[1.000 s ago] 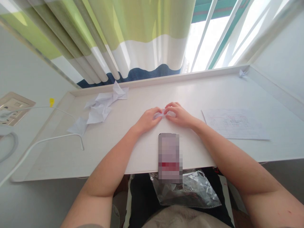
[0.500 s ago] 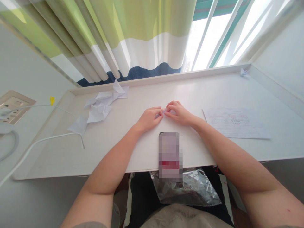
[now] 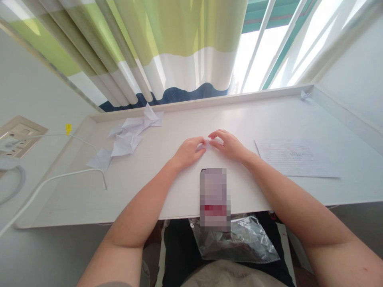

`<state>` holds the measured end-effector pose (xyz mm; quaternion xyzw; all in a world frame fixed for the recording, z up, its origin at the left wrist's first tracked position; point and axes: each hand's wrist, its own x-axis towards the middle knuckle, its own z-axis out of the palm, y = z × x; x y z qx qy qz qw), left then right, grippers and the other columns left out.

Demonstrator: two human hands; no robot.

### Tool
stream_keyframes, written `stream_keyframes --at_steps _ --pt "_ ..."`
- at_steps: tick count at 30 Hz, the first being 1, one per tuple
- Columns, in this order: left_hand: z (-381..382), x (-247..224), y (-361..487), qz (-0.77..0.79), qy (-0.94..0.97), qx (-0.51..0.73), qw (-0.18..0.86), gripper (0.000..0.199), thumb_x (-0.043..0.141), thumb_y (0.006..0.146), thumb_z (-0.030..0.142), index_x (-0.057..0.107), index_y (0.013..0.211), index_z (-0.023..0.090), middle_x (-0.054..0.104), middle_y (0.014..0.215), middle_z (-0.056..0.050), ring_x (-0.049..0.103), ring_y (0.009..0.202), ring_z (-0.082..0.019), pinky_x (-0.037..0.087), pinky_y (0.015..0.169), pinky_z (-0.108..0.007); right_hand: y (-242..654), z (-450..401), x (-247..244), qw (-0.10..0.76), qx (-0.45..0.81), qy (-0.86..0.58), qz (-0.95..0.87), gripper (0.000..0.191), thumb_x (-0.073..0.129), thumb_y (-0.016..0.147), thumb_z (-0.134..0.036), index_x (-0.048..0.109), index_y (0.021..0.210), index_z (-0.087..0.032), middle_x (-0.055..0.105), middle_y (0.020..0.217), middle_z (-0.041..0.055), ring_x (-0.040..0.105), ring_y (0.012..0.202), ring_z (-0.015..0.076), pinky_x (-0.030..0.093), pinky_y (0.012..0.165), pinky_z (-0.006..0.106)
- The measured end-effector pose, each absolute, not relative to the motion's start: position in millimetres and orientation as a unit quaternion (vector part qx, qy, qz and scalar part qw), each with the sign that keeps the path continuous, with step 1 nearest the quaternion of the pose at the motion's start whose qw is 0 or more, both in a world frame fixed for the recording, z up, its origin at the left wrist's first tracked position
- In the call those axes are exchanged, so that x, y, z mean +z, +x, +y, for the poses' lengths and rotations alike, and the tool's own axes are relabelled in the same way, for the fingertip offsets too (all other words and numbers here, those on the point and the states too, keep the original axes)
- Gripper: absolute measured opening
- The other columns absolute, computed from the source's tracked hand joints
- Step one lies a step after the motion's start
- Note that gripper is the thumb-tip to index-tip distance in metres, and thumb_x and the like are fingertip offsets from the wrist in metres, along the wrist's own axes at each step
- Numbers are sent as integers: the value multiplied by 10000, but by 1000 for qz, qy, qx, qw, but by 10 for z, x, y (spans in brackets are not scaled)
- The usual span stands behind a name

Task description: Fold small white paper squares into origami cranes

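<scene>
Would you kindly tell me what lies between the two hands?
A small white paper lies between the left hand and right hand in the head view.

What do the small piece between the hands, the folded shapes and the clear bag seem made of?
Small piece: probably thin matte white paper, though mostly covered. Folded shapes: matte white paper, judging by sharp creases. Clear bag: likely glossy plastic film, see-through with crinkled highlights.
</scene>
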<state>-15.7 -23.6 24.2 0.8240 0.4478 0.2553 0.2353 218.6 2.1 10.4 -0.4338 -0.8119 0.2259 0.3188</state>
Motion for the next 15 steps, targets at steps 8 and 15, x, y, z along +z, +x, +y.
stream_keyframes --at_steps 8,15 --pt "-252 222 -165 452 816 258 251 158 658 994 239 736 1129 264 804 1352 -56 671 1435 -272 512 1245 -465 2240 17 111 281 201 -403 -847 198 636 1031 -249 833 1030 -265 818 1152 85 734 1110 280 558 1032 451" --pt "-254 237 -175 446 827 259 224 189 647 996 241 771 1138 236 805 1342 -85 696 1395 -280 539 1218 -490 2229 -3 147 271 168 -431 -844 236 616 1029 -246 840 1102 -249 821 1144 105 719 1101 297 548 1015 457"
